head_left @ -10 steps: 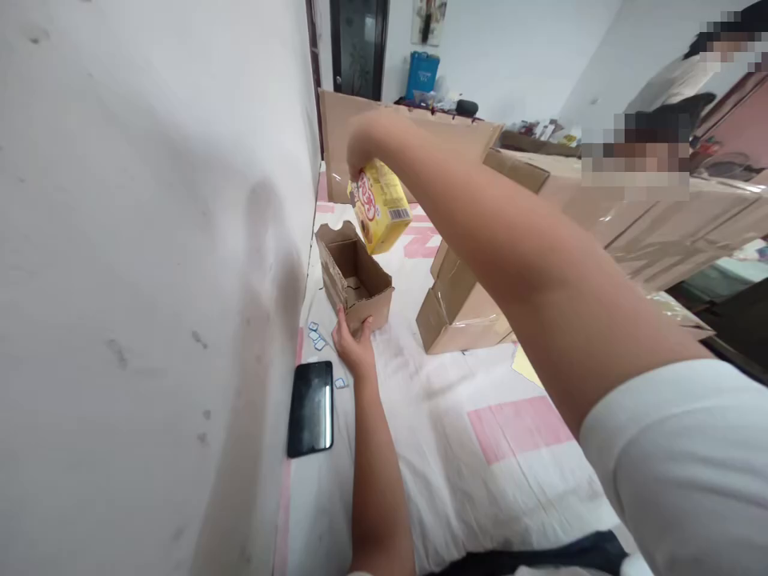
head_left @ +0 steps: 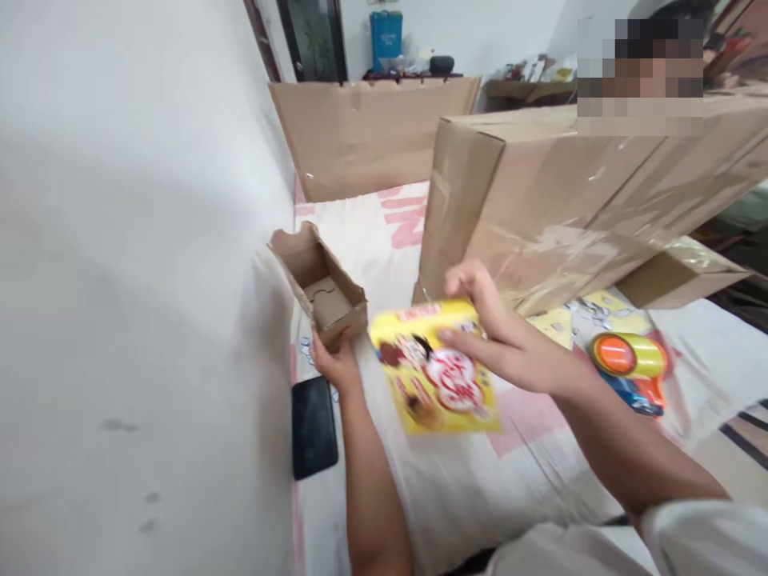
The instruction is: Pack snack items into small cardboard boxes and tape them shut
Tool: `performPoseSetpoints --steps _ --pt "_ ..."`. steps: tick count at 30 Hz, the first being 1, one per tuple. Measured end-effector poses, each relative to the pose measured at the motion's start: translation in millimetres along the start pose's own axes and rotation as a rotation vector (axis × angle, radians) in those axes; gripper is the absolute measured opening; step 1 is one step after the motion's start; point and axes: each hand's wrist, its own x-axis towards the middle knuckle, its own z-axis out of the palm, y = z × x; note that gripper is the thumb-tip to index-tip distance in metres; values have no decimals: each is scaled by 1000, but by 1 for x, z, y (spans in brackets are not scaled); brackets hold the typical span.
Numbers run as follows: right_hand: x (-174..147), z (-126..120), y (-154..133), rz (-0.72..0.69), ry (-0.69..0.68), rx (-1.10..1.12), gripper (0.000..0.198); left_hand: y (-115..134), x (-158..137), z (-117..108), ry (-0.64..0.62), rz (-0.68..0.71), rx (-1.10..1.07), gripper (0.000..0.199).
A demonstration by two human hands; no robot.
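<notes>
My left hand (head_left: pixel 337 362) grips the near end of a small open-topped cardboard box (head_left: pixel 354 316) beside the wall. Inside that box only its bare bottom and a dark curved line show. In my right hand (head_left: pixel 492 328) is a yellow snack box (head_left: pixel 438 376) with red and white lettering, pinched near its upper right corner. It hangs over the bed sheet, to the right of the cardboard box and apart from it, slightly blurred. A dark phone (head_left: pixel 314 428) lies just below my left hand by the wall.
A large taped carton (head_left: pixel 564 200) stands at the right, and a cardboard panel (head_left: pixel 372 136) at the back. An orange and yellow tape dispenser (head_left: pixel 630 358) lies at right near yellow paper scraps (head_left: pixel 555 326). Another person (head_left: pixel 651 72) is behind the carton. The white wall (head_left: pixel 150 280) fills the left.
My right hand has brought the yellow snack box from beyond the cardboard box back towards me and to the right. My left hand still holds the cardboard box. The view has shifted.
</notes>
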Motion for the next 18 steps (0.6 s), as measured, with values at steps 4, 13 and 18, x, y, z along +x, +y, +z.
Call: performPoseSetpoints --steps 4,13,18 --pt "-127 -30 59 492 -81 458 42 -1 -3 1 46 -83 29 73" --pt "-306 -96 114 1109 -342 914 69 61 1 -2 131 15 -65 78" --pt "-330 -164 141 851 -339 891 105 130 -30 -60 309 197 -79 86"
